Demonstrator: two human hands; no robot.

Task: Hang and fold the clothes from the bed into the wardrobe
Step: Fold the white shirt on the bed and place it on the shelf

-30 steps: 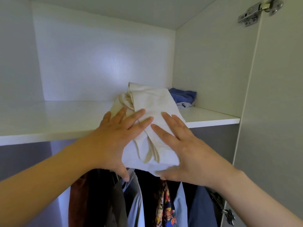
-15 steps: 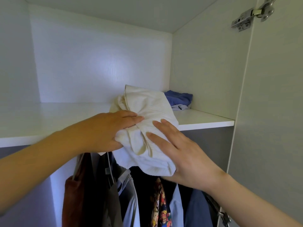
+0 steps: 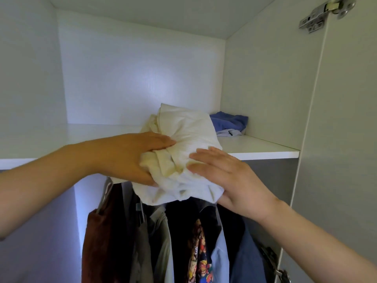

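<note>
A folded cream-white garment (image 3: 187,135) lies half on the white wardrobe shelf (image 3: 265,149), its front bunched and hanging over the shelf edge. My left hand (image 3: 130,158) grips the garment's left front, thumb under it and fingers over the top. My right hand (image 3: 224,176) presses the right front of the bundle with straight fingers, the thumb below the cloth. A crumpled blue garment (image 3: 230,123) sits on the shelf behind, in the right back corner.
Below the shelf hang several clothes: a rust-brown piece (image 3: 100,237), a grey shirt (image 3: 157,237), a colourful print (image 3: 201,256) and a light blue shirt (image 3: 220,260). The open wardrobe door (image 3: 344,139) with its hinge (image 3: 324,13) stands at the right.
My left hand turned from lying flat on top to gripping the garment's left front. The front of the garment bunched up and the bundle shifted slightly further onto the shelf.
</note>
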